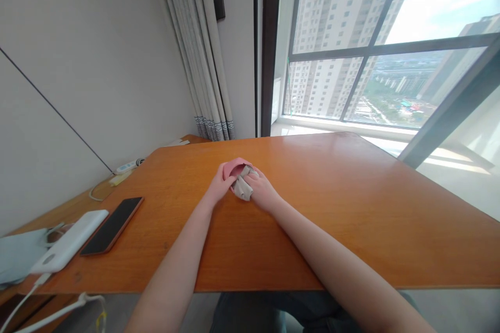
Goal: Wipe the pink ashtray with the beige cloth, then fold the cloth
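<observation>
Above the middle of the table, my left hand (pixel 220 186) is closed on the left side of a small pink bowl or cup (pixel 237 162). Its hollow side is tilted towards me. A crumpled light grey cloth (pixel 244 188) is bunched in my right hand (pixel 264 190), partly inside the pink bowl and partly hanging below its rim. My right fingers press the cloth against the bowl and are partly hidden by it. Both hands are close together, with the left thumb near the cloth. The bowl's far side and base are hidden.
On the wooden table's (pixel 351 208) left lie a dark phone (pixel 112 226) and a white power bank (pixel 70 242) with a cable (pixel 26 296). A power strip (pixel 128 165) sits by the wall. A curtain (pixel 203 51) and large window (pixel 332 83) stand beyond.
</observation>
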Demonstrator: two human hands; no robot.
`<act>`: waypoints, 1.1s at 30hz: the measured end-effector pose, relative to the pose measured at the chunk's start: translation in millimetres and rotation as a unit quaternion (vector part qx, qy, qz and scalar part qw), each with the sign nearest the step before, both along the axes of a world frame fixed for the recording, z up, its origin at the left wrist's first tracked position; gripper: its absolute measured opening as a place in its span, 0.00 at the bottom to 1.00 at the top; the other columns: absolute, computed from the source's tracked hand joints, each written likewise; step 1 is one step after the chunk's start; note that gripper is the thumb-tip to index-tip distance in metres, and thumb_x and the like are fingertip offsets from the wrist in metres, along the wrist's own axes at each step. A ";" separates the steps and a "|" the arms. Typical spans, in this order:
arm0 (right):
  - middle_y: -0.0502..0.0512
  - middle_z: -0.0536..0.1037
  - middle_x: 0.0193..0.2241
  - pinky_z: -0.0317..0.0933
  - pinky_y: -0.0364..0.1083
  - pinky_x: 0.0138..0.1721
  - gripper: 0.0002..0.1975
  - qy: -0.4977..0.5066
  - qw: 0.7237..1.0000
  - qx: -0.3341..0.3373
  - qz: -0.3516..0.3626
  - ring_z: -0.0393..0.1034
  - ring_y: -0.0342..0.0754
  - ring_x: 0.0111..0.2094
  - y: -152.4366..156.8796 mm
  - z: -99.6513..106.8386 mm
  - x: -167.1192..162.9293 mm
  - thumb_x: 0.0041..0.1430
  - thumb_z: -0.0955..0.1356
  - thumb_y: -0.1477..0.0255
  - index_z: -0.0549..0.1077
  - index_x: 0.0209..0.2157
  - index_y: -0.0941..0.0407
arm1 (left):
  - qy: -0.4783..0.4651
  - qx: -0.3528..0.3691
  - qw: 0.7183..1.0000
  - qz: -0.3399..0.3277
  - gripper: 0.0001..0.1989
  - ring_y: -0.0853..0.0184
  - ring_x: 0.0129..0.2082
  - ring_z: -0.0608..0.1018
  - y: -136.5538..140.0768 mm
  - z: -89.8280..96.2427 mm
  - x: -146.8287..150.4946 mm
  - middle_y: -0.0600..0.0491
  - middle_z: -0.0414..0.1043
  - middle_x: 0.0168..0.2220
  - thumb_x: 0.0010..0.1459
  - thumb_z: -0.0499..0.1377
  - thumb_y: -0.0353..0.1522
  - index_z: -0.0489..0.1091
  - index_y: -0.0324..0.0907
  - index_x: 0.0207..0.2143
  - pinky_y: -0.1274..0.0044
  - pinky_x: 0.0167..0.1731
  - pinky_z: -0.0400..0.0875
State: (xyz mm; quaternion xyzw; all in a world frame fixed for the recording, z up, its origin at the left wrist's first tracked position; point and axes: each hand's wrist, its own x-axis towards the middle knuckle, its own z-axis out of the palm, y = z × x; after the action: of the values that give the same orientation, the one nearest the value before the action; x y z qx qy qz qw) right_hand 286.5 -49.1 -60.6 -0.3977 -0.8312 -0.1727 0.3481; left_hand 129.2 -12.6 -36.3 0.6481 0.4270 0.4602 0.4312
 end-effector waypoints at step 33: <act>0.55 0.70 0.31 0.58 0.50 0.43 0.08 0.040 0.998 -0.039 -0.029 0.61 0.50 0.36 -3.5 -4.3 3.5 0.57 0.63 0.74 0.71 0.39 0.56 | -0.171 -0.001 0.980 0.102 0.27 0.63 0.54 0.68 -35.8 -28.5 49.6 0.46 0.62 0.56 0.57 0.54 0.42 0.49 0.45 0.56 0.72 0.51 0.65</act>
State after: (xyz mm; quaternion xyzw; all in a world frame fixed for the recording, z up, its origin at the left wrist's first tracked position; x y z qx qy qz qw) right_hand 290.0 -52.6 -64.9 -0.4414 -0.8111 -0.1340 0.3596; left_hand 178.8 -48.4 -64.8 0.5122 0.4119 0.6052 0.4492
